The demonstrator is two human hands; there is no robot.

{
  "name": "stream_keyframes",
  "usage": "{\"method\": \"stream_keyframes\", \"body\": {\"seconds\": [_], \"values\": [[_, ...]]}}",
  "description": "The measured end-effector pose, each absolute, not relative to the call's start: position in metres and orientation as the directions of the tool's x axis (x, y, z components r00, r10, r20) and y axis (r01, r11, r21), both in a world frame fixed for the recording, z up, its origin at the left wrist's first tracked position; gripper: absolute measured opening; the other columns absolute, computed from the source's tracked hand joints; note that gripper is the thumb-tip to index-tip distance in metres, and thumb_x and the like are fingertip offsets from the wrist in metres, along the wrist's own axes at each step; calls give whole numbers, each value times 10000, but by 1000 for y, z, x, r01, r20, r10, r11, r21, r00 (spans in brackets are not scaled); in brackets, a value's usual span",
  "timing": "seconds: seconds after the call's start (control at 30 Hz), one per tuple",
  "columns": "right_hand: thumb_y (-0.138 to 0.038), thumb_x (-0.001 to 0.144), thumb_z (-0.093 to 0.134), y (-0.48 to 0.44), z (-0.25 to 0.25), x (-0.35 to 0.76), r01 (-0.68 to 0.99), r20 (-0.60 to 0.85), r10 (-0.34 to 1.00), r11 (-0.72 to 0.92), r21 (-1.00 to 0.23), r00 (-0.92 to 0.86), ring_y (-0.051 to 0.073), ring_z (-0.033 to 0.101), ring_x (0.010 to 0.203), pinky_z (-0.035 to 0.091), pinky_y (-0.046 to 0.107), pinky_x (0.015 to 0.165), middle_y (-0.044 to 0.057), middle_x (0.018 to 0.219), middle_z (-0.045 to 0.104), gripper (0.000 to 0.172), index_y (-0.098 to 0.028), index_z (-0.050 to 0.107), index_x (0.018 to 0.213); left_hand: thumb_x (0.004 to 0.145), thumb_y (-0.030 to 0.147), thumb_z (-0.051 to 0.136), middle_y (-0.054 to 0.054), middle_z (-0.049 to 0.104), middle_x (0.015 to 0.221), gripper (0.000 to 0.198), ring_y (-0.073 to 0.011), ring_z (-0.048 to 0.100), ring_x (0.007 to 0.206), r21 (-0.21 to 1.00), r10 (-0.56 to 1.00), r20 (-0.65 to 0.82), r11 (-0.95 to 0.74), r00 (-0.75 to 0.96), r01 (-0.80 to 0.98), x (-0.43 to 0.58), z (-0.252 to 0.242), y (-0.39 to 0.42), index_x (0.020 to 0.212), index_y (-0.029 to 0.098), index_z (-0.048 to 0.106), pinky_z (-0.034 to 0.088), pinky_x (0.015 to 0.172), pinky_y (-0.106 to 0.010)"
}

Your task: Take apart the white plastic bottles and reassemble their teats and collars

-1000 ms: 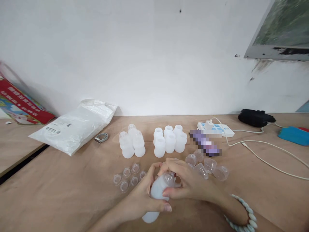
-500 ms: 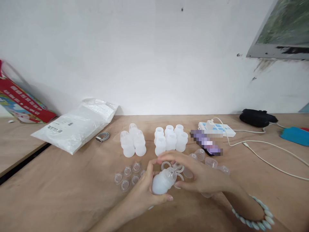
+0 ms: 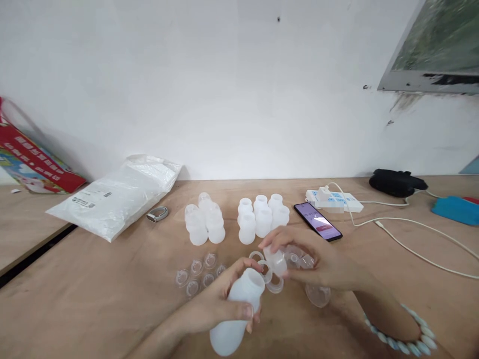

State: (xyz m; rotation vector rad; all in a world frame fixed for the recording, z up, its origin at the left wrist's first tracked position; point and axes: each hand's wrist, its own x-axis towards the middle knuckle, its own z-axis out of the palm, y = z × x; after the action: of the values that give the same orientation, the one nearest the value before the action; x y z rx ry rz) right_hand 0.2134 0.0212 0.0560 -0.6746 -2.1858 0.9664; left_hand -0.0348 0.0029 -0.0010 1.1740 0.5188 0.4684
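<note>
My left hand (image 3: 219, 304) is wrapped round a translucent white plastic bottle (image 3: 235, 314), tilted with its open neck pointing up and to the right. Just right of that neck, my right hand (image 3: 318, 262) pinches a small translucent cap piece (image 3: 276, 261). White rings (image 3: 275, 285) lie on the wooden table (image 3: 93, 299) beneath the two hands. A clear dome cap (image 3: 318, 295) lies under my right wrist, which wears a pale bead bracelet (image 3: 407, 339).
Behind the hands stand a group of capped bottles (image 3: 204, 224) and a group of open bottles (image 3: 262, 217). Small clear nipples (image 3: 198, 276) lie left. A phone (image 3: 317, 221), power strip (image 3: 333, 199), cables, plastic bag (image 3: 116, 194) and metal ring (image 3: 157, 214) sit further back.
The small piece that sat on the bottle's neck is now off it, held apart in my right hand. My left hand has lowered and tilted the bottle.
</note>
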Motion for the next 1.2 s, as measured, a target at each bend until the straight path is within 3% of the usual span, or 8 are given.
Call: {"method": "stream_keyframes", "body": {"seconds": [0.1,0.23,0.37,0.43,0.57,0.7,0.97,1.2], "values": [[-233,877,687,25,56,222,300,342,771,554,-777,-538,205,579,1165,482,343,964,23,1235,630,393,-325,571,1241,741,571,726,-24,664,934,595,-206,631,842,985,734,-27,135,678,-107,-41,19,12,1209,266,522,478,717,-294],[-273,874,695,28,54,225,327,338,822,510,-795,-459,214,576,1156,467,365,980,11,1257,620,418,-355,572,1265,761,549,703,-75,673,1159,554,-293,625,1027,978,917,188,-209,352,22,-47,77,48,1218,255,594,513,780,-354],[-280,878,682,30,53,227,307,328,840,480,-822,-433,231,572,1155,465,388,980,18,1236,625,359,-340,606,1224,716,489,742,-70,677,1189,507,-273,608,1071,715,878,408,-478,251,510,-45,125,116,1130,208,662,480,880,-359],[-279,877,680,31,52,229,306,319,849,464,-831,-421,237,569,1159,462,403,991,20,1231,625,347,-337,613,1213,699,525,713,-71,668,1182,529,-257,622,1020,482,908,271,-414,318,772,-44,131,150,1104,188,664,488,825,-327],[-267,868,681,34,50,231,318,307,861,447,-836,-405,248,563,1174,449,439,1026,28,1233,628,355,-327,617,1212,552,389,811,-74,717,983,461,-274,652,890,337,922,56,-379,384,862,-42,117,191,943,163,717,473,730,-306],[-266,847,694,34,49,231,312,309,859,449,-837,-408,255,570,1170,458,446,1027,44,1228,636,363,-300,628,1202,485,367,849,-55,730,952,426,-299,639,911,211,916,-37,-383,399,899,-38,101,198,859,208,720,428,863,-390],[-288,853,687,34,50,227,356,323,837,494,-793,-443,251,603,1104,494,417,961,62,1187,658,335,-268,633,1183,676,507,740,-10,726,893,447,-248,620,957,84,892,-85,-437,443,896,-28,75,188,972,178,677,316,965,-419],[-224,846,675,35,49,224,366,324,816,521,-771,-478,226,614,1043,493,384,934,58,1153,666,340,-251,628,1182,574,494,842,-107,741,896,481,-328,657,918,-6,893,-120,-438,434,899,-10,73,185,888,170,674,286,960,-479]]}}
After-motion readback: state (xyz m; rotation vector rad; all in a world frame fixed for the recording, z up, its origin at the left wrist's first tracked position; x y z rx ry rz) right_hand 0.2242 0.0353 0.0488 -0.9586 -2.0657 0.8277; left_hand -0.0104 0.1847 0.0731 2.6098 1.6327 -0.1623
